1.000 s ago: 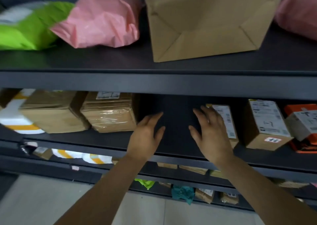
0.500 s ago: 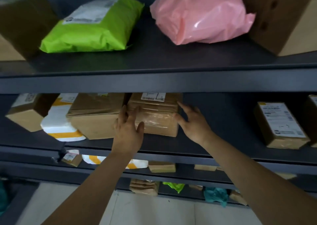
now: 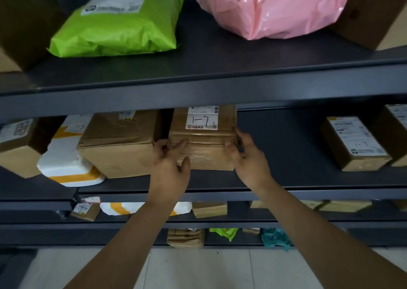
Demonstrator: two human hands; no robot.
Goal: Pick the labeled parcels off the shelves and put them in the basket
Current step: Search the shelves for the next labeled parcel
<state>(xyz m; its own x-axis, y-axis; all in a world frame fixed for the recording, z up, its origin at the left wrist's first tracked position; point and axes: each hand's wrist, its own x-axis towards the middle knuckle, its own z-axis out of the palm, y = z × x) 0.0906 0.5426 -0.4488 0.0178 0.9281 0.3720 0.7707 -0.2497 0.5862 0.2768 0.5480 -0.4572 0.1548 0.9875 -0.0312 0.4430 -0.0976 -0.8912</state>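
A taped brown cardboard parcel [image 3: 203, 143] with a white label marked "1-7" sits on the middle shelf [image 3: 286, 178]. My left hand [image 3: 170, 163] grips its left front corner, fingers curled onto the front face. My right hand [image 3: 248, 158] grips its right side, thumb on the front and fingers round the edge. A small box [image 3: 354, 143] labelled "1-7" stands further right on the same shelf. No basket is in view.
A larger brown box [image 3: 119, 147], a white-and-orange mailer [image 3: 66, 163] and another box [image 3: 15, 147] crowd the shelf's left part. Above lie a green mailer [image 3: 119, 22], a pink bag [image 3: 271, 6] and brown boxes. Lower shelves hold several small parcels.
My view and both hands have shifted left along the middle shelf. The hands went from hovering over bare shelf to closing on the "1-7" parcel, which now sits pulled nearer the shelf's front.
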